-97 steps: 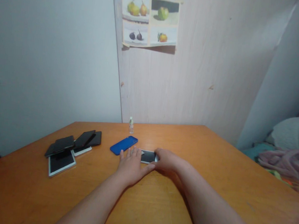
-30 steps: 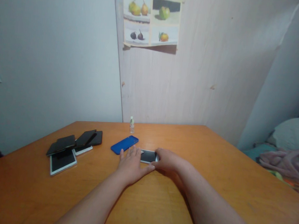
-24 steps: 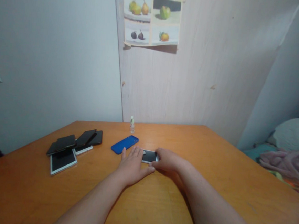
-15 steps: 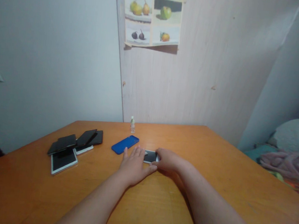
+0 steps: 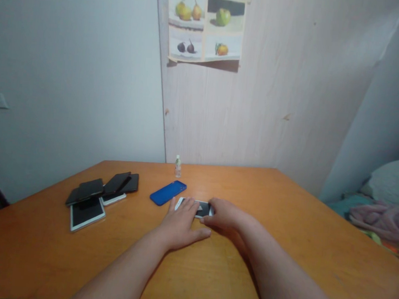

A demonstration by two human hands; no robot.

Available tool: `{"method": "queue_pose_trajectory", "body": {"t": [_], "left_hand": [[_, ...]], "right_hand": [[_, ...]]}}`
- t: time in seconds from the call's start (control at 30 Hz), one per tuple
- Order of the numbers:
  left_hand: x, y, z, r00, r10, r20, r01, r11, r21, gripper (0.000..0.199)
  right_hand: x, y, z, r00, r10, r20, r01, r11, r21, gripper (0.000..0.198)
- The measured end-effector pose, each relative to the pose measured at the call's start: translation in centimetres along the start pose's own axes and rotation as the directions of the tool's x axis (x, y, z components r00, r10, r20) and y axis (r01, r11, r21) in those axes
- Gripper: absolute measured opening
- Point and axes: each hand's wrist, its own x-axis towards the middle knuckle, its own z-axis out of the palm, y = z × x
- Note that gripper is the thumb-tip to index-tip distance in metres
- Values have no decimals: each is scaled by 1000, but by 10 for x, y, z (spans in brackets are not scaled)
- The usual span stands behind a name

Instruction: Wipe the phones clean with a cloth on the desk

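Note:
A white smartphone (image 5: 206,210) with a dark screen lies flat on the wooden table, its long side running left to right. My right hand (image 5: 222,213) grips its right end between thumb and fingers. Across the middle of the screen rests my left hand (image 5: 180,221), fingers stretched out flat and thumb spread toward my right hand. By the left fingertips there is a small pale patch on the screen; whether it is a scrap of something or a reflection, I cannot tell. A blue phone case (image 5: 168,193) lies just beyond my left hand.
A small clear bottle (image 5: 178,167) stands behind the case. At the left, several dark flat devices or cases (image 5: 91,189) are piled beside a white-framed tablet (image 5: 87,214). The wooden table (image 5: 281,248) ends near my forearms. Crumpled bedding (image 5: 383,219) lies beyond its right edge.
My left hand has shifted slightly along the screen, so the phone's white left end now shows past its fingers. The right hand keeps its grip on the right end.

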Motion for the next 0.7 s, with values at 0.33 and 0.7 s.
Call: {"method": "queue_pose_trajectory", "body": {"t": [0.33, 0.7], "left_hand": [[9, -11, 12, 976, -192, -103, 198, 978, 59, 88], [6, 4, 2, 989, 21, -149, -21, 1000, 2, 66]], "right_hand": [[0, -2, 0, 1000, -26, 5, 26, 1000, -18, 56], [3, 0, 1, 1000, -17, 14, 17, 1000, 10, 48]]}}
